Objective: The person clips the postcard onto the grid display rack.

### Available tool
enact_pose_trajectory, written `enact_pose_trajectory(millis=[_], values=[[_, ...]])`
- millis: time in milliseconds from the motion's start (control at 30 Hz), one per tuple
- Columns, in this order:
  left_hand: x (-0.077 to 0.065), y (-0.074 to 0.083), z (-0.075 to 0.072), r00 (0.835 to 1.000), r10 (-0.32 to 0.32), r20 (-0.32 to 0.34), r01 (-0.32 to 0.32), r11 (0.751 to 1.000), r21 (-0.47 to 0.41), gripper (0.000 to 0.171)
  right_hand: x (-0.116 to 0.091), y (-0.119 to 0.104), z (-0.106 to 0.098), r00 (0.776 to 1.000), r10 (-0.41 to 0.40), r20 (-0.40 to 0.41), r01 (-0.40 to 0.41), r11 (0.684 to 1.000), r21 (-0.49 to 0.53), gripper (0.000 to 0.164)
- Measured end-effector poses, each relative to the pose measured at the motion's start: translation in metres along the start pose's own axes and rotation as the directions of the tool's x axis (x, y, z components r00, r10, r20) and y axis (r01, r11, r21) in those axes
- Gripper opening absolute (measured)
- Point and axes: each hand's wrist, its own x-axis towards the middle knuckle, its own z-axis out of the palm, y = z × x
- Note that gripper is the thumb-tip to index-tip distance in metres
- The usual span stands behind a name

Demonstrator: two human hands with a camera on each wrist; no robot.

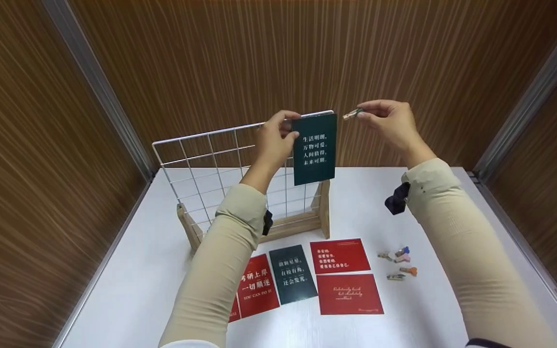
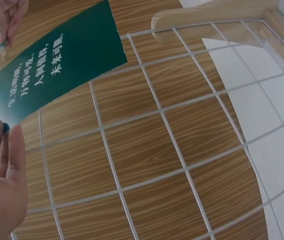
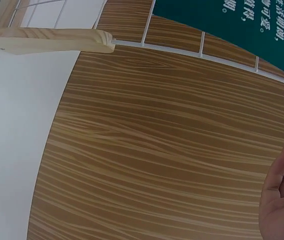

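Note:
A dark green card (image 1: 314, 150) with white lettering hangs against the top right of a white wire grid (image 1: 223, 162). My left hand (image 1: 276, 142) pinches its upper left corner at the grid's top bar. In the left wrist view a small teal bit (image 2: 5, 128) shows between thumb and finger; whether it is a clip or part of the card, I cannot tell. To the right of the card, my right hand (image 1: 390, 121) pinches a small wooden clothespin (image 1: 351, 114) with a green end, apart from card and grid. The right wrist view shows only part of that hand.
The grid stands on wooden feet (image 1: 325, 210) on a white table (image 1: 356, 208). In front lie red cards (image 1: 350, 295) and another green card (image 1: 293, 274). Several small colored clothespins (image 1: 408, 271) lie to the right. Wood-grain panels (image 1: 211, 58) enclose the table.

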Motion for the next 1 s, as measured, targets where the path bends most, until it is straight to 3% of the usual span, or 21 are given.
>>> enact_pose_trajectory(millis=[300, 600, 1000], values=[[-0.001, 0.0, 0.005, 0.999, -0.016, -0.032, 0.018, 0.998, 0.061, 0.031, 0.005, -0.012, 0.007, 0.999, -0.035, -0.033, 0.032, 0.997, -0.066, 0.025], [-0.002, 0.0, 0.007, 0.996, -0.009, -0.087, 0.017, 0.995, 0.096, 0.03, 0.01, -0.029, 0.014, 0.999, -0.008, -0.032, 0.004, 0.992, -0.124, 0.021], [-0.005, 0.004, 0.011, 0.992, -0.016, -0.128, 0.031, 0.992, 0.119, 0.03, 0.016, -0.036, 0.018, 0.997, -0.076, 0.017, 0.078, 0.954, -0.29, 0.021]])
